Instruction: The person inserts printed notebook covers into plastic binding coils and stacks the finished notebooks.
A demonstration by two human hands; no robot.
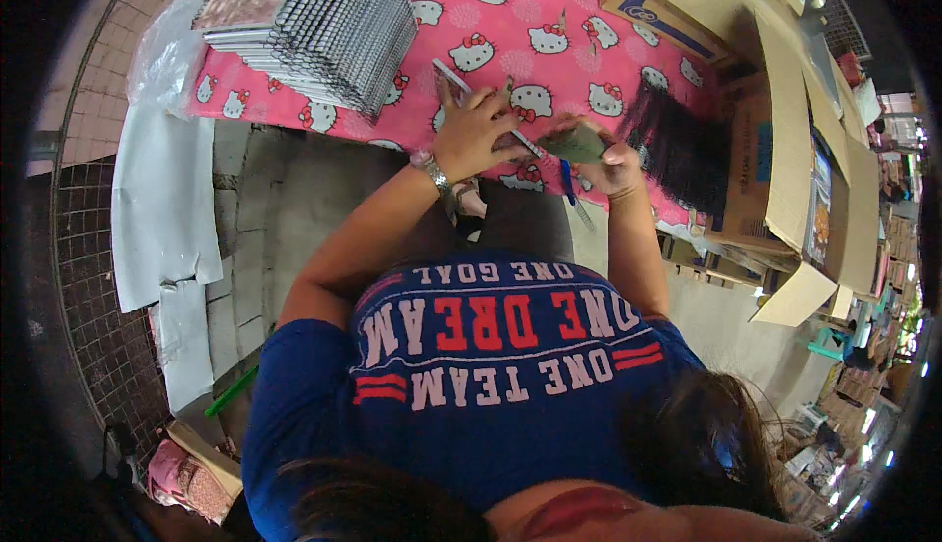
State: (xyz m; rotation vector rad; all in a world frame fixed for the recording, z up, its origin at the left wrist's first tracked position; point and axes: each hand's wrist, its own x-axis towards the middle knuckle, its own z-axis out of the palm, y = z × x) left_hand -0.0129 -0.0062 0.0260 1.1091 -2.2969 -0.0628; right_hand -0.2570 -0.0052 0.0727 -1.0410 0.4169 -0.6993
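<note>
Blue printed shirt [471, 365] fills foreground. Left hand [478, 132] presses flat on slim clear packet [471, 96] on pink cartoon tablecloth [549, 22]. Right hand [610, 161] clamps dark green piece [577, 145], just beside. Spiral notebook stack [314, 22] far left; cardboard boxes [775, 150] right.

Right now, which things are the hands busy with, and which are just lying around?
Busy with:
left hand pressing a clear strip to the pink cloth
right hand holding a dark green piece

Lying around:
stack of notebooks
black pile of wire combs
cardboard boxes
blue pen
</note>
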